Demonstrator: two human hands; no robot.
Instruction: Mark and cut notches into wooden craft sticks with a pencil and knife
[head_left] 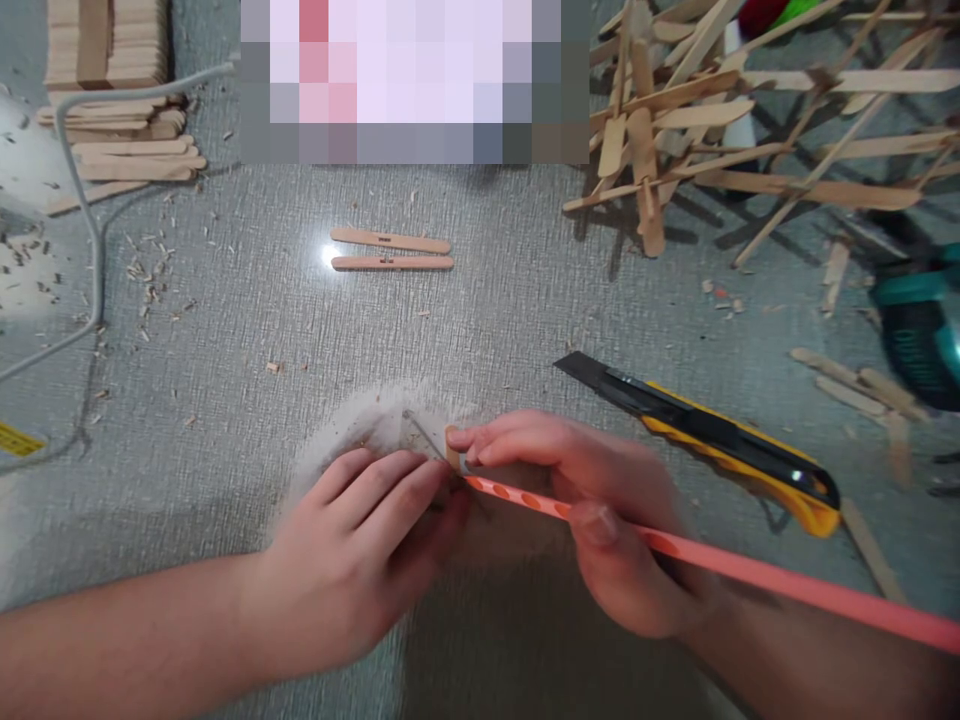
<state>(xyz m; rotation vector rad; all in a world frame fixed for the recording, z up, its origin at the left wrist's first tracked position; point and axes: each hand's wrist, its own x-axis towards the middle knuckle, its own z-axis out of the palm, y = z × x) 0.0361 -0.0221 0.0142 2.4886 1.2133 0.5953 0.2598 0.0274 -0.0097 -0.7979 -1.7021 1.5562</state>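
My left hand (367, 550) is closed, its fingers bent over a wooden craft stick. Only the rounded end of that craft stick (452, 447) shows, beside the fingertips. A thin grey metal rod (424, 435) sticks out past the same fingers; its other end is mostly hidden. In my right hand (615, 520) lies a coral-pink pencil (787, 583) with oval dimples, its front end beside the left fingertips. The right forefinger touches the end of the stick. Beyond the hands are two craft sticks (390, 241) with small dark marks or notches at their middles.
A yellow and black utility knife (705, 430) lies right of my hands. A heap of crossed craft sticks (645, 130) fills the back right, near a teal and black tool (919, 310). Bundled sticks (135, 50) and a grey cable (96, 240) are at left. Wood shavings dot the table.
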